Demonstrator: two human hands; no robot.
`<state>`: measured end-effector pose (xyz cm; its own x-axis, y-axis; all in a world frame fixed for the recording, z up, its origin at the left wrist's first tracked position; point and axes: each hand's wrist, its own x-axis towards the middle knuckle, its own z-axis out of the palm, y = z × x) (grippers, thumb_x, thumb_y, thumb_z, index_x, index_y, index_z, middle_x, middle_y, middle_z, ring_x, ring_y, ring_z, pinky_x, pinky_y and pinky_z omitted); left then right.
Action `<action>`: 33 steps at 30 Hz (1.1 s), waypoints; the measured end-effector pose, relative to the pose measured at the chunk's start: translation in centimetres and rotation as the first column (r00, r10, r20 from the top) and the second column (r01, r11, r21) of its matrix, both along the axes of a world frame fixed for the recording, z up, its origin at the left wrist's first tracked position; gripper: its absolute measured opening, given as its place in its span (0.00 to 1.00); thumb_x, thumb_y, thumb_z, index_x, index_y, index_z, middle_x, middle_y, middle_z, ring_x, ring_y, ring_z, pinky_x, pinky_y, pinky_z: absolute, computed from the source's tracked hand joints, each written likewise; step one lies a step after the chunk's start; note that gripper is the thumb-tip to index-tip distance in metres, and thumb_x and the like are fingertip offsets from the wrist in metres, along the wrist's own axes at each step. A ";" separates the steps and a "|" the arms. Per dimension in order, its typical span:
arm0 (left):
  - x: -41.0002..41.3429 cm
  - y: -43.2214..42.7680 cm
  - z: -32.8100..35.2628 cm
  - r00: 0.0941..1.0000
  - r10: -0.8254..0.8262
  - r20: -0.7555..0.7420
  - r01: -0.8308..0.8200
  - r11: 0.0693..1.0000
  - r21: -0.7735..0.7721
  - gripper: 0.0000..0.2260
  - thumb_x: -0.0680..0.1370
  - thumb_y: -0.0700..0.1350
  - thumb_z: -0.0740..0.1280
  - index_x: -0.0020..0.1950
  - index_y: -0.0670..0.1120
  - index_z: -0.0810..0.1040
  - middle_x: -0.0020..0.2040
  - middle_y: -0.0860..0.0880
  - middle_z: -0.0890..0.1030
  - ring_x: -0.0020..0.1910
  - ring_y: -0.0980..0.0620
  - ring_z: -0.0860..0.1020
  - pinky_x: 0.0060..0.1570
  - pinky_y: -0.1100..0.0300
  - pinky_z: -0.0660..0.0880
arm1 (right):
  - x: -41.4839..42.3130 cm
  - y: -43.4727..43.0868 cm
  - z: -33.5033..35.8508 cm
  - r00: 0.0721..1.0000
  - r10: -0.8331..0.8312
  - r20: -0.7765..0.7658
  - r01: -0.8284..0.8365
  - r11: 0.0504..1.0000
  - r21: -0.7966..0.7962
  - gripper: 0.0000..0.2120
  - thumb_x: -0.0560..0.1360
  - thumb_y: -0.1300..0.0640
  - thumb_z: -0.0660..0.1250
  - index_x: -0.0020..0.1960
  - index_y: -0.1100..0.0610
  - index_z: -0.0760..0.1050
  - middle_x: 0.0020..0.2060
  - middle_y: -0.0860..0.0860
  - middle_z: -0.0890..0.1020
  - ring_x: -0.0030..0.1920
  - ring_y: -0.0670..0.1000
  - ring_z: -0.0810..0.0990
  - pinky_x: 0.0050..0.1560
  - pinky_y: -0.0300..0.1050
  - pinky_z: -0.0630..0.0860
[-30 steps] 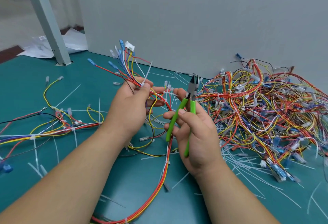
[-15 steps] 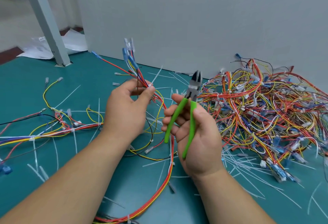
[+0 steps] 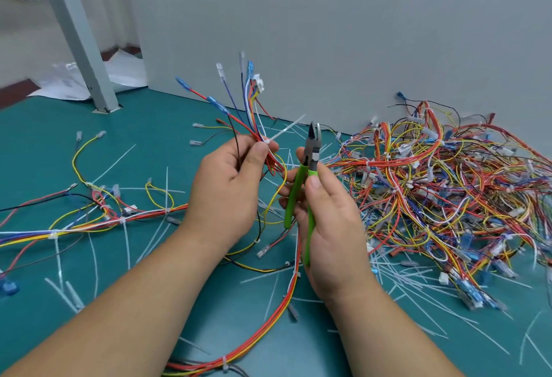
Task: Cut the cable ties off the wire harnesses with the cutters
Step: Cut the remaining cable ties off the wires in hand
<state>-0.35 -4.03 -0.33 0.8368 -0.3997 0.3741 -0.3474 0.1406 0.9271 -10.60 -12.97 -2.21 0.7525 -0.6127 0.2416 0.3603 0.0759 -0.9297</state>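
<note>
My left hand [image 3: 230,188] grips a wire harness [image 3: 248,114] of red, blue, white and yellow wires, its connector ends fanning upward. A white cable tie [image 3: 283,131] sits on the bundle right at my thumb, its tail pointing up and right. My right hand [image 3: 325,221] holds the green-handled cutters [image 3: 307,173] upright, jaws slightly apart, just right of the tie and not touching it. The rest of the harness trails down across the green table [image 3: 155,137] toward me.
A large tangled pile of harnesses [image 3: 448,197] fills the right side against the grey wall. Another harness [image 3: 89,221] lies on the left. Cut white tie pieces [image 3: 418,281] are scattered over the table. A grey post [image 3: 77,36] stands at the back left.
My left hand has lifted and turned the harness so the tied spot faces the cutters. My right hand has raised the cutters upright and brought them nearer the tie.
</note>
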 end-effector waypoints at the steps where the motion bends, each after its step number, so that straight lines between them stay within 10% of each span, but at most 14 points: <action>1: 0.1 0.0 0.0 1.000 -0.002 -0.007 0.002 1.000 -0.007 0.10 0.81 0.54 0.63 0.47 0.54 0.83 0.39 0.59 0.83 0.37 0.60 0.77 0.43 0.64 0.72 | -0.1 0.1 0.1 1.000 -0.024 -0.001 0.024 0.999 -0.041 0.18 0.78 0.48 0.65 0.65 0.52 0.80 0.50 0.47 0.85 0.52 0.49 0.82 0.58 0.46 0.78; 8: 0.9 0.1 0.1 0.995 0.037 -0.095 -0.047 0.993 -0.107 0.11 0.83 0.50 0.61 0.48 0.51 0.81 0.32 0.60 0.78 0.31 0.63 0.73 0.40 0.66 0.70 | -0.8 0.3 0.9 0.975 -0.121 0.186 0.129 0.991 -0.031 0.15 0.76 0.47 0.66 0.61 0.45 0.83 0.52 0.51 0.85 0.52 0.51 0.82 0.58 0.47 0.78; 13: 0.8 0.2 0.2 0.987 -0.020 -0.161 -0.004 0.990 -0.144 0.12 0.80 0.53 0.62 0.48 0.56 0.86 0.39 0.50 0.83 0.44 0.37 0.82 0.58 0.42 0.78 | -0.7 0.3 0.4 0.969 -0.221 0.107 0.239 0.949 -0.205 0.18 0.77 0.47 0.66 0.65 0.45 0.79 0.58 0.50 0.84 0.60 0.50 0.81 0.65 0.49 0.76; 17: 0.2 -0.1 0.2 0.986 -0.064 -0.155 0.046 0.992 -0.119 0.09 0.78 0.53 0.65 0.44 0.55 0.85 0.37 0.54 0.81 0.39 0.53 0.76 0.53 0.49 0.74 | 0.1 0.6 -0.4 0.971 -0.237 -0.043 0.214 0.933 -0.290 0.25 0.75 0.45 0.68 0.71 0.51 0.76 0.62 0.52 0.83 0.64 0.52 0.81 0.69 0.59 0.75; 23: 0.1 -0.3 0.1 0.972 -0.074 -0.225 0.032 0.982 -0.187 0.03 0.82 0.45 0.68 0.48 0.48 0.77 0.36 0.52 0.83 0.38 0.52 0.78 0.51 0.51 0.74 | 0.4 0.4 -0.9 0.969 -0.220 -0.116 0.177 0.938 -0.297 0.16 0.76 0.49 0.70 0.63 0.46 0.79 0.52 0.44 0.86 0.54 0.43 0.84 0.58 0.39 0.77; 33: 0.0 -0.2 0.5 0.940 -0.119 -0.319 0.028 0.960 -0.277 0.11 0.82 0.44 0.67 0.42 0.50 0.84 0.37 0.52 0.82 0.37 0.53 0.74 0.49 0.55 0.72 | 0.0 0.7 -0.5 0.946 -0.299 -0.126 0.231 0.893 -0.387 0.14 0.76 0.47 0.67 0.61 0.40 0.76 0.60 0.47 0.78 0.61 0.44 0.79 0.67 0.45 0.75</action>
<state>-0.31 -4.22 0.21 0.9026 -0.3895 0.1834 -0.0084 0.4098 0.9121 -10.57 -12.28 -2.68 0.6252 -0.6907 0.3633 0.1463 -0.3536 -0.9239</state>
